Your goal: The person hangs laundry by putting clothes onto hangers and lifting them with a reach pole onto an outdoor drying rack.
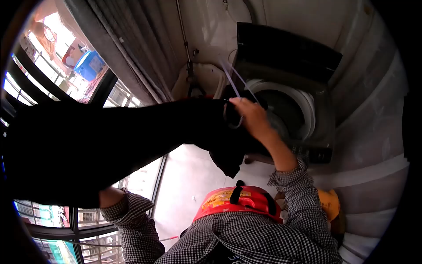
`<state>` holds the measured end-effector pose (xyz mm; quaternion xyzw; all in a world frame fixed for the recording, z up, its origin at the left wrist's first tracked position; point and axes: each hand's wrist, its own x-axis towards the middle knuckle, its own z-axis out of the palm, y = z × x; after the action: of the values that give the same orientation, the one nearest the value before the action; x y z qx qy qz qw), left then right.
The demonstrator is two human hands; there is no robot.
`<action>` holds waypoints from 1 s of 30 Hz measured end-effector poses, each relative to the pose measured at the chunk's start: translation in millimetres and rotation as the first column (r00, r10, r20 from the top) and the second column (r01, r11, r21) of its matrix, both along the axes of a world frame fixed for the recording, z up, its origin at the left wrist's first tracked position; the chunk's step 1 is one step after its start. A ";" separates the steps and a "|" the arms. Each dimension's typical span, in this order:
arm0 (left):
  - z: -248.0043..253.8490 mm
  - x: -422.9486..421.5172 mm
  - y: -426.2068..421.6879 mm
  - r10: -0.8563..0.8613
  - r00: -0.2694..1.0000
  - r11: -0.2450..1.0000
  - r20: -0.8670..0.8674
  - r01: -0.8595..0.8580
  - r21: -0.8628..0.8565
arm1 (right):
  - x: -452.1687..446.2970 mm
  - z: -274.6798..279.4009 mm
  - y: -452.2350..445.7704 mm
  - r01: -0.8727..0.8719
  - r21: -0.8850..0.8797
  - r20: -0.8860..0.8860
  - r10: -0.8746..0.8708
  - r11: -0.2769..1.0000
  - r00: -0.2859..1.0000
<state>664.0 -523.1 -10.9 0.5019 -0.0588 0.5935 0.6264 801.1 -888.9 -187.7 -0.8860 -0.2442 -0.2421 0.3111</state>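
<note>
A long black garment [132, 136] stretches from the far left to the middle of the view. At its right end my right hand [251, 115] is closed on a clear hanger [234, 78], whose thin arms point up over the washing machine; the hook curves below the fingers. The cloth lies against this hand. On the lower left my left forearm [112, 197] goes in behind the black cloth, which hides the fingers of that hand.
An open top-load washing machine [323, 119] with its lid [285, 50] raised stands at the upper right. Left of it is a pale sink [210, 72]. A grey curtain [127, 44] and barred windows line the left. A red container [237, 201] is near my body.
</note>
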 end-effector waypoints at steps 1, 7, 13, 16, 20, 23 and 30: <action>-2.9 -9.4 8.6 0.041 0.999 0.999 -0.008 -0.041 0.000 | 2.6 1.4 -8.9 -0.004 0.040 -0.099 0.008 0.999 0.995; -27.3 -83.4 55.9 0.303 0.951 0.953 -0.052 -0.304 -0.010 | 7.2 -34.6 -26.4 -0.106 -0.247 -0.378 0.005 0.963 0.926; -98.4 -108.7 88.7 0.410 0.875 0.909 -0.258 -0.416 0.035 | -7.3 -63.1 -5.8 -0.061 -0.221 -0.246 0.005 0.973 0.969; -149.4 -110.8 100.5 0.446 0.813 0.894 -0.374 -0.428 0.135 | -3.0 -67.0 0.4 0.086 -0.233 -0.123 -0.117 0.969 0.986; -201.5 -119.4 111.9 0.612 0.687 0.772 -0.392 -0.413 0.483 | -19.0 -46.9 14.0 0.026 -0.130 -0.142 -0.044 0.991 0.989; -226.8 -113.6 116.0 0.514 0.724 0.811 -0.460 -0.235 0.536 | -50.3 14.7 52.2 -0.102 0.201 -0.329 0.166 0.974 0.930; -183.0 -119.4 50.9 -0.351 0.578 0.934 -0.736 0.268 -0.235 | -107.5 78.0 149.9 -0.118 0.650 -0.664 0.636 0.751 0.393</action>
<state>544.6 -472.2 -193.9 0.6563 0.1553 0.2068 0.7088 693.6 -738.9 -109.7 -0.6836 -0.1864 0.2588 0.6565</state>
